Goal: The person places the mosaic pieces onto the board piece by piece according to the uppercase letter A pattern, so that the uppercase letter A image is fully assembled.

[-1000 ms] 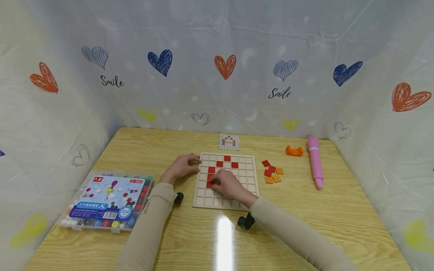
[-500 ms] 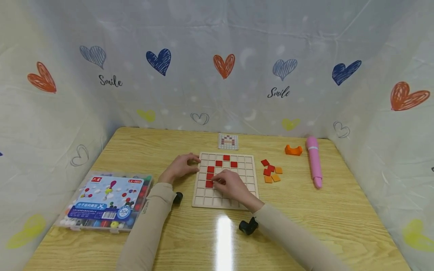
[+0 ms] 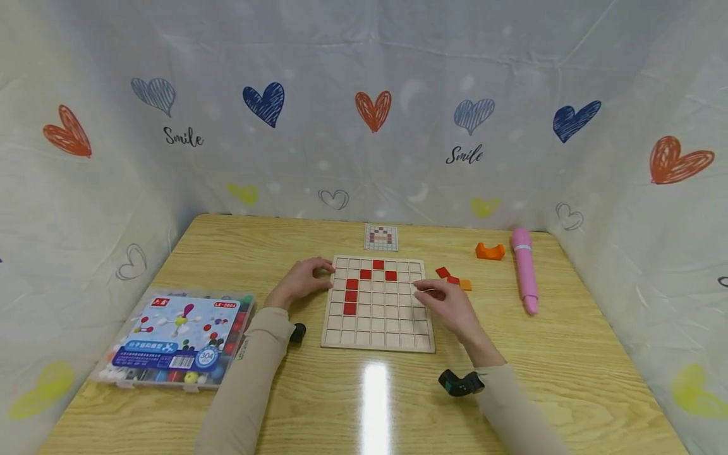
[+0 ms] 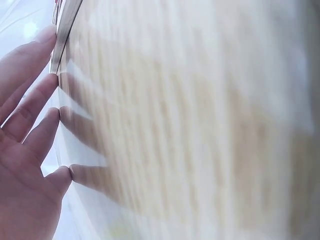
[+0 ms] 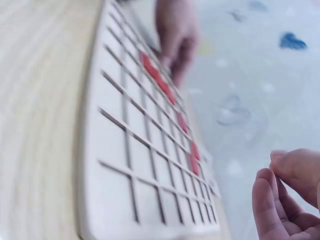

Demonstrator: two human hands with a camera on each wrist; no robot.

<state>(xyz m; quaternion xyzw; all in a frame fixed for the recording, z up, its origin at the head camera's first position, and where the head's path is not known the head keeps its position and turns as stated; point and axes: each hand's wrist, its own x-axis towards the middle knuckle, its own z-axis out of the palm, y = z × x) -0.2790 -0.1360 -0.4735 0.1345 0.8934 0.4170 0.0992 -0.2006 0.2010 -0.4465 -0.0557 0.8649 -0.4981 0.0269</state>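
A white curtain (image 3: 318,151) printed with red, blue and yellow hearts and the word "Smile" hangs behind the scene and along both sides. In front of it is a wood-grain table (image 3: 569,379). A clear box (image 3: 193,316) of coloured balls, with a blue-and-white label on top, sits at the left. The pale wooden board (image 3: 392,322), marked with a square grid, lies flat at the middle of the table.

The person's two hands are well apart. The right hand (image 3: 455,309) is held over the board's right edge, its thumb and forefinger brought near each other, nothing visible between them. The left hand (image 3: 301,280) rests at the board's left edge, fingers relaxed and spread, fingertips against the edge and the table.

A pink pen (image 3: 526,272) lies at the far right. Beyond the board is a small card (image 3: 381,237) printed with a coloured pattern on a grid. An orange holder (image 3: 490,253) stands near the pen.

Smallest are the tiles. Six red tiles (image 3: 351,296) sit in the grid: three in a column at left, then one stepping up to another in the top row, and one a step down to its right. Loose tiles (image 3: 442,272), red and orange, lie just right of the board, partly hidden by the right hand.
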